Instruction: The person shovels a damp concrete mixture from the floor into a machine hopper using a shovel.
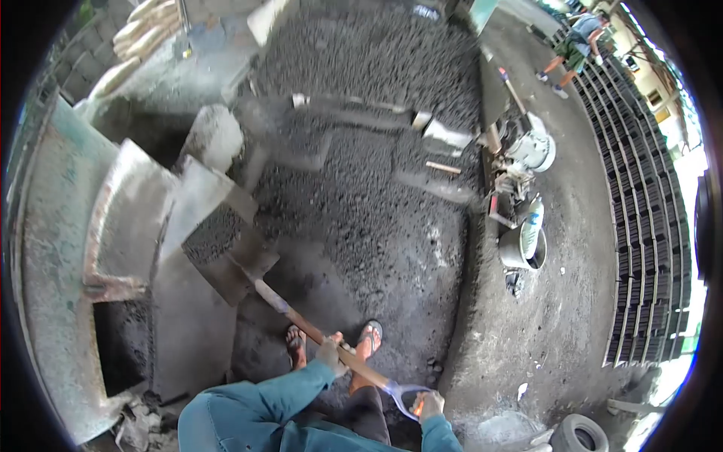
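Observation:
A long-handled shovel point(301, 324) stretches diagonally in front of me. My left hand point(332, 355) is wrapped round the middle of its wooden shaft. At the near end, the fingers of my right hand point(428, 405) close round the D-shaped grip. Dark gritty material point(214, 236) lies on the shovel blade point(233, 275), which overlaps a sloping grey slab point(194, 320) on my left. Beside that slab stands a large worn metal machine point(64, 248) with a curved, rusty-edged plate point(132, 215). My feet in flip-flops are below the shaft.
A broad heap of dark aggregate point(369, 56) spreads ahead, bordered by low blocks. To the right are a bucket point(520, 250) with a bag in it, a white container point(536, 151) and long racks of dark blocks point(640, 203). Another person point(580, 45) bends beside the racks. Tires point(580, 435) lie lower right.

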The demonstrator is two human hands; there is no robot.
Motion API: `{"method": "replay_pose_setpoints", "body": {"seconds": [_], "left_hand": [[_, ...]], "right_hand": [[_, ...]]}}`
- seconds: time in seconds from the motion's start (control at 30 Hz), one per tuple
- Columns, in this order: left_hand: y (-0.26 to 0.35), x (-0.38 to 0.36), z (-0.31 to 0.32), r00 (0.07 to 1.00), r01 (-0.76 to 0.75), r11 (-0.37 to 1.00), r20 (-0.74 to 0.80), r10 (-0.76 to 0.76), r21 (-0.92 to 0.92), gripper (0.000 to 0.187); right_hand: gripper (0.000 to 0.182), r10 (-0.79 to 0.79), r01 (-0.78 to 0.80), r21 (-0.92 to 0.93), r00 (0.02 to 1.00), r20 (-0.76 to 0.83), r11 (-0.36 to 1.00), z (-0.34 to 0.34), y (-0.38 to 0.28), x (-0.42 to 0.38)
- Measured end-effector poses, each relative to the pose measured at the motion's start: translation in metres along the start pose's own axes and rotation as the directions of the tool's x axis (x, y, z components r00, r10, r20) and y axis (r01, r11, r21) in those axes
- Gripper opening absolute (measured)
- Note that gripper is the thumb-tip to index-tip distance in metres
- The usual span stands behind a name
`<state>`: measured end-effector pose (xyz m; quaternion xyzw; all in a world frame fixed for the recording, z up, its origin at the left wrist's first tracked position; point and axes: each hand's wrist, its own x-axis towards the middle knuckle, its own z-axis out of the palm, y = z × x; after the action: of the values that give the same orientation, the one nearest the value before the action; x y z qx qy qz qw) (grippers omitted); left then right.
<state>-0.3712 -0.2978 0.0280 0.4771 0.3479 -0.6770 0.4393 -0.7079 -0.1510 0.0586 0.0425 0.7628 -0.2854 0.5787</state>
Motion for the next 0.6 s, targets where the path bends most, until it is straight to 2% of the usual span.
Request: {"method": "replay_pose_setpoints", "body": {"seconds": [0.07, 0.13, 0.17, 0.2, 0.23, 0.27, 0.3, 0.33, 0.4, 0.47, 0.5, 0.53, 0.6], "left_hand": [[0.012, -0.042, 0.035, 0.992, -0.063, 0.975, 0.123, 0.037, 0.214, 0.017], [0.044, -0.105, 0.080, 0.972, -0.172, 0.906, 0.216, 0.092, 0.387, 0.017], [0.053, -0.129, 0.094, 0.958, -0.225, 0.855, 0.265, 0.108, 0.468, 0.018], [0.056, -0.141, 0.092, 0.961, -0.208, 0.868, 0.261, 0.094, 0.450, 0.020], [0.058, -0.146, 0.085, 0.963, -0.187, 0.882, 0.260, 0.077, 0.433, 0.023], [0.062, -0.145, 0.080, 0.963, -0.168, 0.893, 0.264, 0.058, 0.417, 0.026], [0.061, -0.136, 0.067, 0.945, -0.100, 0.915, 0.326, -0.036, 0.392, 0.025], [0.056, -0.139, 0.060, 0.906, -0.027, 0.917, 0.397, -0.146, 0.399, 0.023], [0.039, -0.142, 0.058, 0.888, -0.030, 0.922, 0.434, -0.152, 0.385, 0.022], [0.045, -0.171, 0.091, 0.639, -0.010, 0.973, 0.750, -0.171, 0.231, 0.022], [0.041, -0.195, 0.124, 0.820, -0.263, 0.938, 0.565, 0.093, 0.227, 0.023], [0.042, -0.230, 0.159, 0.773, -0.482, 0.852, 0.557, 0.303, 0.205, 0.024], [0.044, -0.228, 0.206, 0.719, -0.561, 0.794, 0.613, 0.327, 0.234, 0.020]], "right_hand": [[0.006, -0.025, 0.027, 0.113, 1.000, -0.019, 0.993, 0.014, 0.004, -0.017], [0.004, 0.053, -0.046, 0.106, 0.997, -0.059, 0.993, 0.044, 0.010, -0.024], [0.004, 0.047, -0.038, 0.171, 0.998, -0.051, 0.985, 0.052, 0.018, -0.035], [0.005, 0.040, -0.029, 0.237, 0.998, -0.042, 0.971, 0.063, 0.020, -0.053], [0.005, -0.277, 0.277, -0.009, 0.960, 0.035, 0.961, 0.059, 0.030, -0.082], [0.006, -0.449, 0.445, -0.103, 0.893, -0.019, 0.890, 0.051, 0.047, -0.086], [0.011, -0.605, 0.579, -0.219, 0.793, -0.072, 0.785, 0.043, 0.064, -0.090], [0.018, -0.431, 0.440, -0.049, 0.841, -0.327, 0.897, 0.043, 0.072, -0.101], [0.026, -0.467, 0.461, -0.098, 0.826, -0.315, 0.882, 0.043, 0.069, -0.120], [0.034, -0.476, 0.450, -0.155, 0.828, -0.298, 0.880, 0.043, 0.068, -0.148], [0.037, -0.473, 0.436, -0.186, 0.831, -0.291, 0.881, 0.039, 0.069, -0.164], [0.041, -0.471, 0.422, -0.219, 0.836, -0.282, 0.880, 0.035, 0.068, -0.180], [0.056, -0.505, 0.492, -0.130, 0.858, -0.097, 0.861, 0.028, 0.050, -0.202]]}}
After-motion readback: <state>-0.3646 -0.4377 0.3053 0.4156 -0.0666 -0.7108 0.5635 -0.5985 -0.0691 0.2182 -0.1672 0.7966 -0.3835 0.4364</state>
